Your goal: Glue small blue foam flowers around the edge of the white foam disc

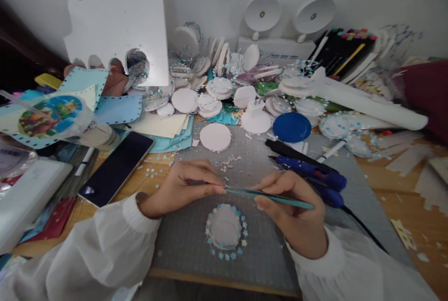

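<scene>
The right hand [290,207] pinches teal tweezers [290,201] above the grey mat [182,252], roughly parallel to its near edge, tips pointing left to the left hand's [184,184] pressed-together fingertips; nearer that edge, bare mat flanks a flower-ringed disc [226,227].
</scene>
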A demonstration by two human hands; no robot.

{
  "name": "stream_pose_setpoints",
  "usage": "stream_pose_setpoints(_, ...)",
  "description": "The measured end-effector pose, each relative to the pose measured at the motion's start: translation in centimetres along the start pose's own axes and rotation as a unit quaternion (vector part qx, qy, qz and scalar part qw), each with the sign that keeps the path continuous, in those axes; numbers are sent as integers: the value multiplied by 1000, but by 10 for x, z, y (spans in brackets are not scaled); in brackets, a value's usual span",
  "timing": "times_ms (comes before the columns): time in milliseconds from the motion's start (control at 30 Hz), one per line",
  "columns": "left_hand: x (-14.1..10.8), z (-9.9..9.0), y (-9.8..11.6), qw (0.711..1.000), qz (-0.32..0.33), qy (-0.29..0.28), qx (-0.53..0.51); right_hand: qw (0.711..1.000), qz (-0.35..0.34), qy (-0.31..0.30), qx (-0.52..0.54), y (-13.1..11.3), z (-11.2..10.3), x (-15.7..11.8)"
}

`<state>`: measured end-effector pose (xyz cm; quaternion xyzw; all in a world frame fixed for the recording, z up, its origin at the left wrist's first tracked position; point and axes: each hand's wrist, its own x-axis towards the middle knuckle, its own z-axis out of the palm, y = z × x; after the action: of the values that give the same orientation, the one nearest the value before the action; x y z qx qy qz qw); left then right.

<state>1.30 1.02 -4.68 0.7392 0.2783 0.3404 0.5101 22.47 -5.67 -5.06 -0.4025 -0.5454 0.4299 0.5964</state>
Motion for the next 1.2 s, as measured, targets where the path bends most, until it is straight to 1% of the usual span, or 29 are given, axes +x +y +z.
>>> stream_pose_setpoints(233, -1, 0, -4, 999, -8, -15, -37, 1000, 10, -14, -5, -1, 2, 1)
stream_pose_setpoints(400, -2, 0, -5, 998, -29, -24, -58, 1000, 6, -7, -3, -2, 4, 1)
stream_pose_setpoints(500, -1, -1, -4, 996, -38, -29, -80, 1000, 6, 12, 5, -1, 2, 1)
stream_pose_setpoints(600, 0, -8, -4, 993, -63, -25, -95, 999, -9, 50, 11, 2, -3, 1)
stream_pose_setpoints(700, -1, -21, -6, 982, -99, -10, -160, 996, -31, 83, 3, 5, -7, 0)
stream_pose_setpoints(767, -1, -30, -8, 971, -93, 25, -220, 994, -44, 95, -10, 6, -8, 0)
stream_pose_setpoints(833, -1, -37, -10, 966, -65, 70, -239, 994, -49, 99, -25, 7, -7, 0)
stream_pose_setpoints(867, -1, -40, -11, 969, -51, 93, -225, 994, -48, 98, -33, 8, -7, 0)
stream_pose_setpoints(933, 1, -41, -12, 977, -22, 133, -164, 993, -46, 97, -43, 9, -6, 0)
stream_pose_setpoints(1000, 2, -39, -12, 983, -3, 158, -93, 993, -46, 96, -51, 10, -5, 1)
stream_pose_setpoints(1067, 2, -35, -12, 981, -8, 189, -32, 991, -58, 98, -67, 9, -4, 1)
stream_pose_setpoints(1133, 1, -30, -11, 976, -30, 215, 24, 987, -83, 100, -93, 7, -3, 1)
stream_pose_setpoints(1200, -1, -24, -7, 974, -24, 212, 77, 979, -118, 98, -131, 4, -3, 0)
